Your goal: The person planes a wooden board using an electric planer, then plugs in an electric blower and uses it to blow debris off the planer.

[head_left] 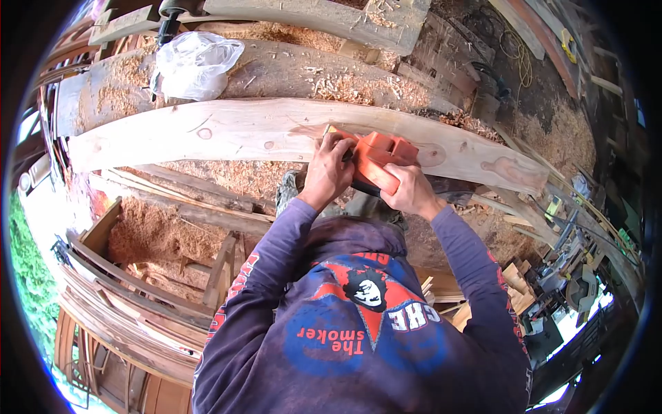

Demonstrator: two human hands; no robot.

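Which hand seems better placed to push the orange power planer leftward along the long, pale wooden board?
Probably the right hand: it holds the handle of the orange power planer, with the left hand ahead at the tool's left end.

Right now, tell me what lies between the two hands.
In the head view, the orange power planer lies between the left hand and the right hand, over the pale wooden plank.

Orange power planer (378, 150) atop a long, pale, knotty plank (238, 130).
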